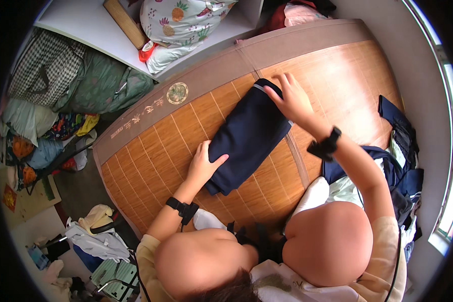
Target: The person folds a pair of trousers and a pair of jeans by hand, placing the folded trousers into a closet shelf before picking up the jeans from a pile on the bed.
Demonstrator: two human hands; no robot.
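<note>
A folded dark navy garment (250,136) lies slantwise on a brown bamboo sleeping mat (156,156), with a pale stripe showing near its far end. At its left edge, my left hand (202,165) has the thumb across the top of the cloth and the fingers along the side, partly hidden. My right hand (293,100) is at the far right end, thumb against the cloth and the other fingers spread above the mat. Each wrist wears a black strap. What kind of garment it is does not show in its folded state.
Rumpled dark and pale clothes (397,166) lie on the mat's right side by the window wall. A white shelf (95,30) with a fruit-print bag (183,22) stands beyond the mat. Bags and clothes (103,85) are heaped at left. My bent knees flank the near edge.
</note>
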